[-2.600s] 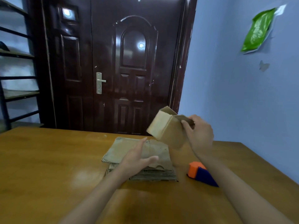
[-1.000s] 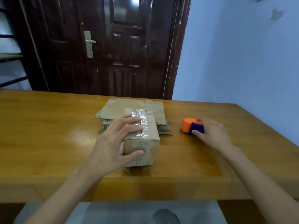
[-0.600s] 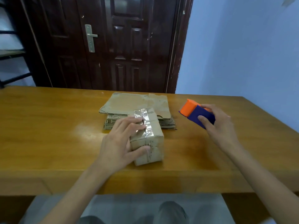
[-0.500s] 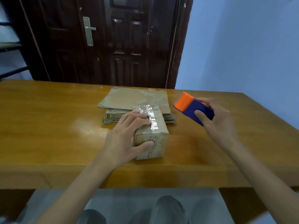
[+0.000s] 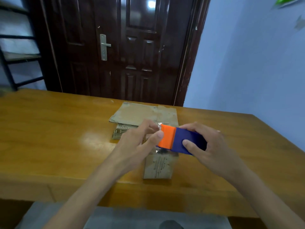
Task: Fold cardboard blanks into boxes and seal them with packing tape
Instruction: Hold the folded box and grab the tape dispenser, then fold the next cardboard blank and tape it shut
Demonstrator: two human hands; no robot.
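The box (image 5: 160, 164) stands folded on the table (image 5: 49, 138), right under both hands and close to the near edge; its front face shows below them, and a shiny strip of tape is visible at its top, though most of the top is hidden by the hands. Above it, the right hand (image 5: 208, 146) grips the blue body of the tape dispenser (image 5: 179, 140), fingers over the top and thumb on the near side. The left hand (image 5: 137, 142) meets the dispenser's orange end, thumb pressed against the orange part and fingers curled in a pinch over what looks like a bit of clear tape at its mouth; whether it truly has the tape end cannot be told for sure.

This reads as the sealing step: the box is formed, and the person seems to be drawing out a fresh length of tape.

The next move likely calls for pulling the tape free, laying its end on the box's far top edge and running the dispenser toward the body, with one hand steadying the light box.

Beyond the hands lies the stack of flat cardboard blanks (image 5: 142, 114), still to be folded
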